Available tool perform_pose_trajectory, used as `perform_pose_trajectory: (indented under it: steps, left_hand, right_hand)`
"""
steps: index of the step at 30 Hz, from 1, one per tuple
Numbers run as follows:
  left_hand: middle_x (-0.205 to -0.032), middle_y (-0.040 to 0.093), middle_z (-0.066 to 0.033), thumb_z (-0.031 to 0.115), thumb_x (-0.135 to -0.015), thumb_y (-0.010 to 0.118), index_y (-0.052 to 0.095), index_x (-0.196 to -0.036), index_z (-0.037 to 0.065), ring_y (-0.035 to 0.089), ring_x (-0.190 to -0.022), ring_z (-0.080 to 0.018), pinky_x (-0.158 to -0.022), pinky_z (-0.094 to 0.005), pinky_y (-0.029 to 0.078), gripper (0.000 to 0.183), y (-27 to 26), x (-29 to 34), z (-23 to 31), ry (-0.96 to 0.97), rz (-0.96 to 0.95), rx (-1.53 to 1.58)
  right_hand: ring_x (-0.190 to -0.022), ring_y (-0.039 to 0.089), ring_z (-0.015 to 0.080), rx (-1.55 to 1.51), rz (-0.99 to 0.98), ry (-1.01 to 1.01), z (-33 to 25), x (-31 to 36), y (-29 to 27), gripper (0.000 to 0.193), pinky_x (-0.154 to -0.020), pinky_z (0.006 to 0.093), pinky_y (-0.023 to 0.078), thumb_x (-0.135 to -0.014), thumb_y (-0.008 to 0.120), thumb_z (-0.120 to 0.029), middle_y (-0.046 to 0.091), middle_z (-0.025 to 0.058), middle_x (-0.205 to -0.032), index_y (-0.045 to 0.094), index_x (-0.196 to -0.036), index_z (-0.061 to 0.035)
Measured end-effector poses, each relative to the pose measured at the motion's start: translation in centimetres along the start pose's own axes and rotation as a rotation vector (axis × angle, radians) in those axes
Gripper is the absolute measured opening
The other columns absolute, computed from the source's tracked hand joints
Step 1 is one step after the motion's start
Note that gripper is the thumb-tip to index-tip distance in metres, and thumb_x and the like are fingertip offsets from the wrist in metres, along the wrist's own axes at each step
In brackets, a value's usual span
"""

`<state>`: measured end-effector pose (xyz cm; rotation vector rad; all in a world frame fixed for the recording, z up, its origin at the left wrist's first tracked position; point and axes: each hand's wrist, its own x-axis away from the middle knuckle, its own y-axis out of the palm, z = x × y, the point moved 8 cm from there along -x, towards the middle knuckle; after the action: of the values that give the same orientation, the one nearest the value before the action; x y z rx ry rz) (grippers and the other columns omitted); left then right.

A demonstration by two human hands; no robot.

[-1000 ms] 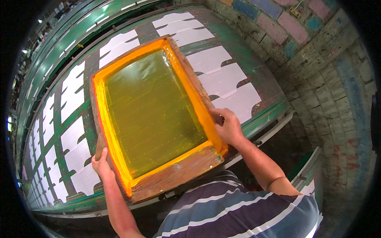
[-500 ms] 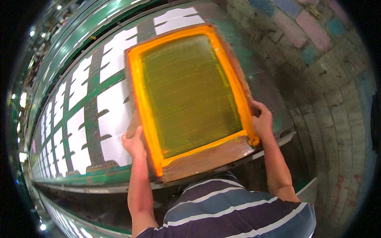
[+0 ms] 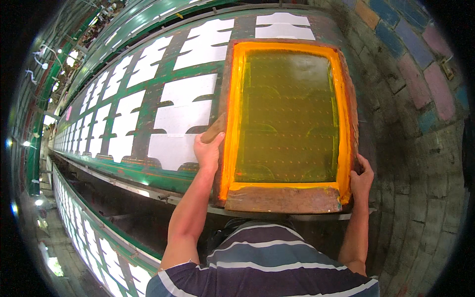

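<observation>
Framed screen (image 3: 284,199) is at the R end of the green table (image 3: 163,179), its near rail approx. over the table's near edge; can't tell if it's resting flat or held just above. L hand (image 3: 208,150) grips the screen's L side rail, thumb up top, by a short wood strip (image 3: 213,129); fingers underneath hidden. R hand (image 3: 362,179) is curled round the R rail, closer to the table's near edge than L. White panels (image 3: 185,116) lie in rows along the table, L of the screen; brick wall (image 3: 415,81) is past the table's R end. Handling, best guess: wood frame stiff, med. weight, bulky, so 2 hands; both holds sit toward the table's near edge, so the far end prob. feels heavy & wants to dip. Mesh (image 3: 287,119) looks taut, thin, easy to dent or tear: keep thumbs off. Orange border (image 3: 230,123) is glossy, poss. slick; bare wood on the outer side rails gives better purchase, hands opp. each other nr mid-length.
</observation>
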<state>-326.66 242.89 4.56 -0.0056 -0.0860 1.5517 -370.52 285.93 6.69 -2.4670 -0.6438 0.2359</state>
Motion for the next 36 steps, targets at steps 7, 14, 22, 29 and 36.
perform_pose_trajectory:
  steps: [7,14,22,29,36]
  left_hand:
    - [-0.117,0.074,-0.0132,0.039,-0.105,0.079,0.070,-0.119,-0.003,0.067,-0.111,-0.0225,-0.102,-0.0382,0.054,0.045,-0.7,-1.5,-2.6,-0.058,0.019,-0.004]
    - [-0.115,0.074,-0.0141,0.044,-0.109,0.073,0.071,-0.117,-0.002,0.067,-0.110,-0.0245,-0.103,-0.0393,0.052,0.047,-0.5,-1.9,-4.2,-0.096,0.011,0.033]
    - [-0.128,0.072,-0.0248,0.043,-0.107,0.076,0.065,-0.129,-0.003,0.067,-0.125,-0.0373,-0.112,-0.0471,0.050,0.052,-0.1,-0.7,-1.4,0.025,0.013,-0.274]
    - [-0.152,0.051,-0.0286,0.032,-0.102,0.082,0.050,-0.151,-0.006,0.049,-0.145,-0.0448,-0.125,-0.0532,0.039,0.069,0.9,0.0,0.1,0.278,-0.059,-0.310]
    - [-0.151,0.051,-0.0274,0.030,-0.100,0.083,0.049,-0.151,-0.006,0.049,-0.144,-0.0435,-0.126,-0.0530,0.038,0.071,1.1,0.3,0.4,0.277,-0.085,-0.244]
  right_hand:
    - [-0.138,0.065,0.0440,0.664,0.020,-0.556,-9.2,6.0,1.3,0.064,-0.118,0.0550,0.051,-0.092,0.085,-0.010,0.066,0.0247,-0.151,0.066,-0.153,-0.0057]
    - [-0.135,0.065,0.0440,0.447,-0.719,-0.808,-17.3,17.5,9.2,0.060,-0.116,0.0567,0.050,-0.090,0.086,-0.016,0.068,0.0196,-0.147,0.069,-0.148,-0.0123]
    - [-0.121,0.074,0.0380,0.619,-0.601,-0.800,-20.3,16.8,13.0,0.058,-0.105,0.0517,0.057,-0.083,0.075,-0.008,0.077,0.0151,-0.129,0.073,-0.141,-0.0132]
    - [-0.106,0.077,0.0402,0.694,-0.695,-0.688,-20.3,14.4,14.1,0.041,-0.090,0.0514,0.061,-0.086,0.075,-0.007,0.079,0.0130,-0.116,0.079,-0.126,-0.0136]
    - [-0.113,0.076,0.0379,0.729,-0.610,-0.636,-19.9,17.7,13.6,0.051,-0.096,0.0501,0.060,-0.084,0.074,-0.007,0.078,0.0131,-0.124,0.078,-0.134,-0.0134]
